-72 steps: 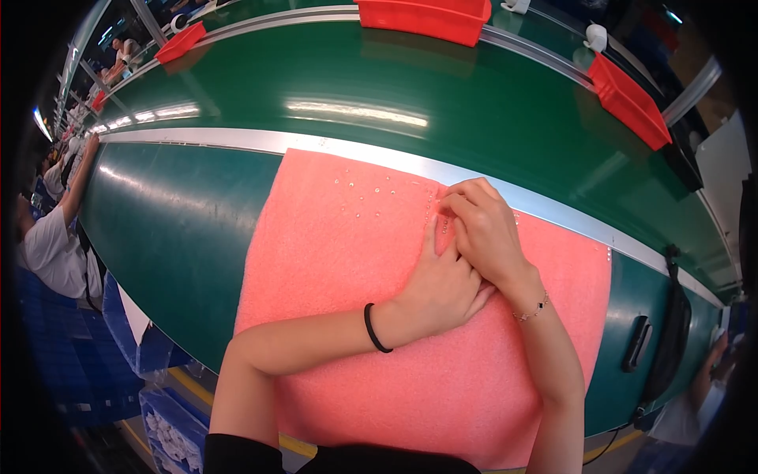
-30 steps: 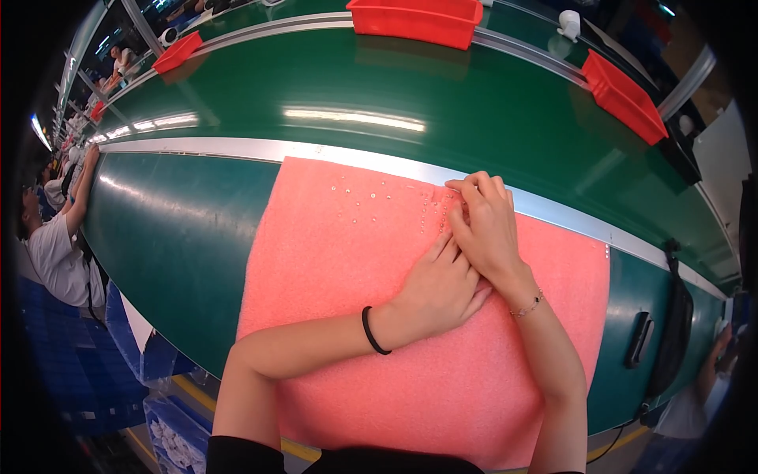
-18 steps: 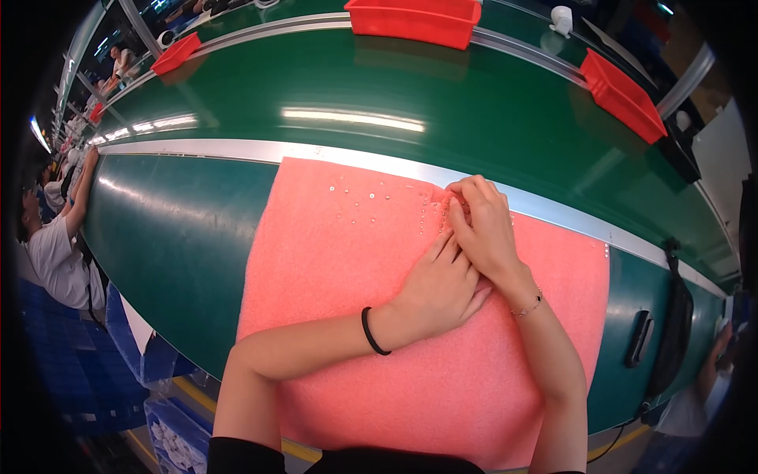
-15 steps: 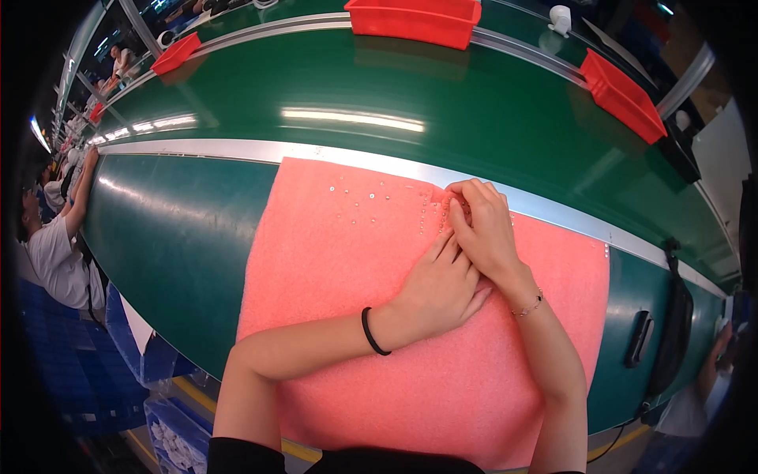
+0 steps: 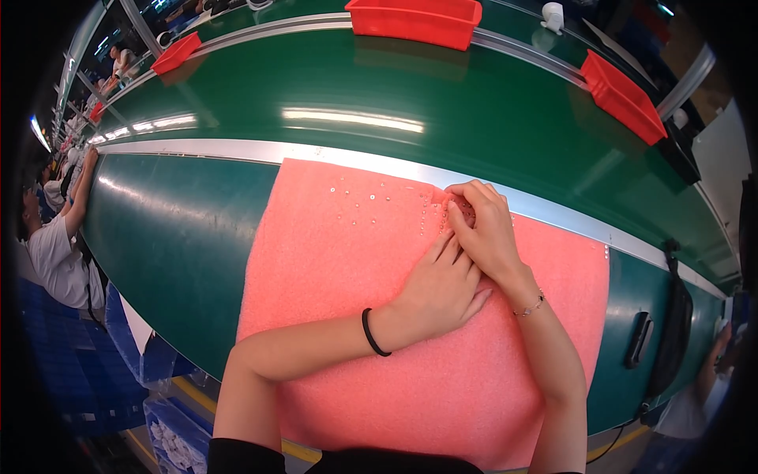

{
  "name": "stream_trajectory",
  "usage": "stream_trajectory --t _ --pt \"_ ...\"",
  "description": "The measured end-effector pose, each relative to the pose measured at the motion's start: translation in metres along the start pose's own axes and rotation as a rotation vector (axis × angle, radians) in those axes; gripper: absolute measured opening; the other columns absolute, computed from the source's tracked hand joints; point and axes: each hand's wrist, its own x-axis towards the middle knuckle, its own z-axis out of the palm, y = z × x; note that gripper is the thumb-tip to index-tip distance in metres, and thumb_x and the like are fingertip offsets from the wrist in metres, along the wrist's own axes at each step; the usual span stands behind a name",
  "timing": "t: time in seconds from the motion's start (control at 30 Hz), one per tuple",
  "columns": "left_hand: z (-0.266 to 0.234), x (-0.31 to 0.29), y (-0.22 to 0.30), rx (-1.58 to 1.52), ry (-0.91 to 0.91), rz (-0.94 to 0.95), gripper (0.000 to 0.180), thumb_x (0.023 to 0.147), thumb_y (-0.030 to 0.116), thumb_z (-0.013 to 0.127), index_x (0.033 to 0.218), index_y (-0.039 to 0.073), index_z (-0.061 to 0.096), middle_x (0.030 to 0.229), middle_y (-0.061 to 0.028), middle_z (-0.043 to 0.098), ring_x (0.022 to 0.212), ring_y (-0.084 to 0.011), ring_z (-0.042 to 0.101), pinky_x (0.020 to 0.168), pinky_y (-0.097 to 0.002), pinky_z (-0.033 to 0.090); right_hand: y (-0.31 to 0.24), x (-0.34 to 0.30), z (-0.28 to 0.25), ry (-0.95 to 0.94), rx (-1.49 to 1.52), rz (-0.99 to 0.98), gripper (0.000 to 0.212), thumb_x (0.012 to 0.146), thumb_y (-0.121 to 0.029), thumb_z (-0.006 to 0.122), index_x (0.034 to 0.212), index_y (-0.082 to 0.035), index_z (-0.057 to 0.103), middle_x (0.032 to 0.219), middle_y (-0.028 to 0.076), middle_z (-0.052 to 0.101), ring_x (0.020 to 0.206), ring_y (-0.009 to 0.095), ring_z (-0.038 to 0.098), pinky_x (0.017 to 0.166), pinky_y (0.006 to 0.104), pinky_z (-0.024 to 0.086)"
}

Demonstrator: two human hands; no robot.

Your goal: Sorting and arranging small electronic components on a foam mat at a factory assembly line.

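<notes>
A soft pink foam-like sheet (image 5: 339, 268) lies over the green workbench. My left hand (image 5: 442, 288) rests flat on it, fingers stretched toward the far edge, their tips close to my right hand. Curved over the sheet near that edge, my right hand (image 5: 489, 229) has its thumb apart from its bent fingers. Small shiny bead-like parts (image 5: 466, 212) show in the shaded gap between them. The sheet puckers beside those fingertips, some of which are hidden. More tiny round parts (image 5: 373, 197) are scattered on the sheet to the left, and a short row sits beside my right thumb.
A metal rail (image 5: 355, 158) runs along the bench, with a green belt-like surface (image 5: 260, 95) beyond. Red trays (image 5: 414, 22) stand at the far side. At right lie a small black device (image 5: 639, 340) and a black strap-like thing (image 5: 671, 340). A person (image 5: 59, 253) works at left.
The gap between my right thumb and fingers looks slightly wider, showing more of the small parts. My left hand has hardly moved.
</notes>
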Motion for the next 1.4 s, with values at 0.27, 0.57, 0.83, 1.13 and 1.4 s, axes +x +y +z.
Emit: stream_trajectory --t 0.27,0.57,0.83,1.13,1.4 --pt "-0.0023 0.001 0.0007 0.015 -0.01 0.001 0.057 0.089 0.035 0.052 0.126 -0.008 0.05 0.131 -0.0256 0.049 0.132 -0.0388 0.035 0.113 -0.0484 0.02 0.0036 0.0006 0.0016 0.012 0.027 0.008 0.012 0.083 -0.01 0.06 0.092 -0.004 0.066 0.081 0.006 0.061 0.08 0.023 0.057 0.08 0.0363 0.04" --pt "-0.0031 0.0005 0.0011 0.026 -0.049 -0.014 0.058 0.09 0.036 0.052 0.127 -0.008 0.049 0.132 -0.0248 0.048 0.133 -0.0385 0.033 0.114 -0.0482 0.019 0.0004 0.0015 -0.0006 -0.01 0.085 0.066 0.012 0.083 -0.011 0.061 0.091 -0.003 0.066 0.083 0.007 0.062 0.078 0.023 0.058 0.079 0.0361 0.041" --pt "-0.0023 0.0004 0.0004 0.01 -0.046 -0.012 0.058 0.09 0.037 0.051 0.128 -0.007 0.049 0.132 -0.0246 0.049 0.132 -0.0384 0.034 0.114 -0.0483 0.019 0.0009 0.0016 -0.0005 -0.002 0.066 0.049 0.012 0.082 -0.011 0.062 0.09 -0.003 0.066 0.081 0.007 0.062 0.078 0.024 0.058 0.078 0.0359 0.041" --pt "-0.002 0.0001 0.0007 0.019 -0.006 -0.001 0.056 0.089 0.034 0.052 0.126 -0.007 0.049 0.128 -0.0251 0.05 0.128 -0.0391 0.038 0.112 -0.049 0.022 0.0018 0.0025 -0.0011 0.041 0.124 -0.016 0.012 0.081 -0.008 0.062 0.089 0.0 0.067 0.079 0.009 0.063 0.073 0.024 0.059 0.072 0.0359 0.045" --pt "-0.0014 0.0 -0.0001 0.01 0.025 0.008 0.055 0.089 0.031 0.054 0.126 -0.008 0.046 0.126 -0.0258 0.049 0.126 -0.0401 0.039 0.11 -0.0497 0.025 -0.0026 0.0032 -0.0043 0.016 0.174 0.039 0.012 0.082 -0.006 0.062 0.09 0.001 0.068 0.08 0.01 0.064 0.071 0.024 0.059 0.066 0.0346 0.048"
